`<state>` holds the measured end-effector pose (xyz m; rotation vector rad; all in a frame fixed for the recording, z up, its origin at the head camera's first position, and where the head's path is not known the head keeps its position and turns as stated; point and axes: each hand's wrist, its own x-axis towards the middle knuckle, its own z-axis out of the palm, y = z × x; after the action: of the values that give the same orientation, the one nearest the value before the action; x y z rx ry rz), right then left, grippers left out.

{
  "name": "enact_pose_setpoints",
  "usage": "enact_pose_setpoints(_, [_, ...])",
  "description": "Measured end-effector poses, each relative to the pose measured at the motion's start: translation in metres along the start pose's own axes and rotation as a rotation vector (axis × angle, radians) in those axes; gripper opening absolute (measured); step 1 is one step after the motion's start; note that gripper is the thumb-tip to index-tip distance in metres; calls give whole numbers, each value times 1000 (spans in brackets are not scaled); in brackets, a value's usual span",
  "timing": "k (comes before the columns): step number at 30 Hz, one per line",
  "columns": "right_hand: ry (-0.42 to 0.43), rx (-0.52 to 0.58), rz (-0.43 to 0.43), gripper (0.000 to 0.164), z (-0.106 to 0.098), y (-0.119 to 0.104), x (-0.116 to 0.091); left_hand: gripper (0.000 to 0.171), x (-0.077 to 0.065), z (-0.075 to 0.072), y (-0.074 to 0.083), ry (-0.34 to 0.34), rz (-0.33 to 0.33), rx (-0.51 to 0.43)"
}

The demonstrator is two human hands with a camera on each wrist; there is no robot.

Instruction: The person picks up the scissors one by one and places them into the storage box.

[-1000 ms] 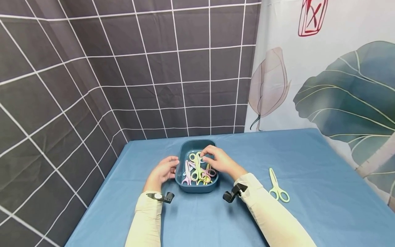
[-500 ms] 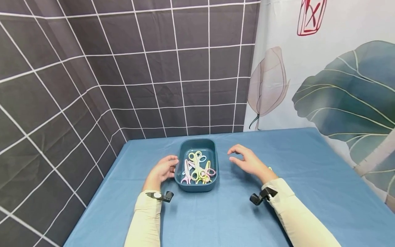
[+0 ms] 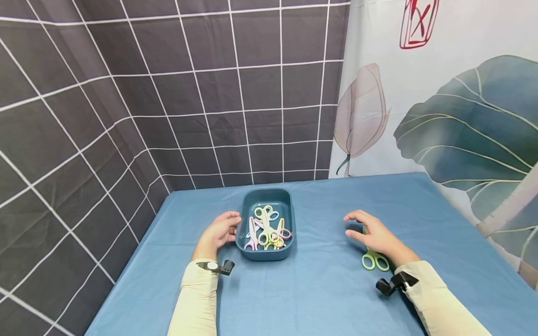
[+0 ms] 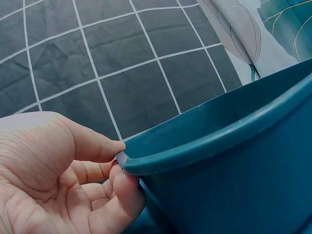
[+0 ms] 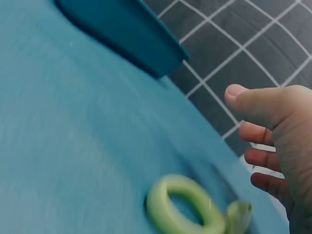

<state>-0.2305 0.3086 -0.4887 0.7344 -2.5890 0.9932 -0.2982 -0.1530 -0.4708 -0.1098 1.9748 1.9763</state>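
Observation:
My left hand (image 3: 219,232) pinches the left rim of a blue bin (image 3: 265,255), thumb on top and fingers curled beneath, as the left wrist view shows close up. Inside the bin lies a loose heap of scissors (image 3: 266,228) in green, yellow, pink and blue. Off to the right, my right hand (image 3: 373,233) hovers with nothing in it, thumb and fingers spread apart. Beneath it on the table is a pair of light green scissors (image 3: 368,261), blades mostly hidden by the hand; its handle loop (image 5: 163,207) shows in the right wrist view.
A blue cloth covers the table (image 3: 302,289). Behind it hangs a dark curtain (image 3: 201,93) with a white grid, and a white curtain (image 3: 378,37) printed with leaves stands at the right.
My right hand has come out of the bin and moved right, over the green scissors. The left hand stays at the bin's rim.

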Motion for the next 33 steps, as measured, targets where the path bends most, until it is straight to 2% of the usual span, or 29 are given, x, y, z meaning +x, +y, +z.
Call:
enact_pose_setpoints(7, [-7,-82,15,47,-7,10,-29,24,-2,0,1,-6,-4,-1])
enact_pose_setpoints(16, [-22,-124,110,59,-14,5,-51,26,-1,0,-1,-15,4,-9])
enact_pose_setpoints(20, [-28,-186,170,63,-15,-1,-55,26,-1,0,-1,-17,7,-5])
enact_pose_setpoints(25, [-31,-243,204,64,-12,-5,-54,25,-2,0,0,-1,1,6])
enact_pose_setpoints(33, [3,-288,270,53,-6,-10,-47,24,-2,0,1,-8,2,8])
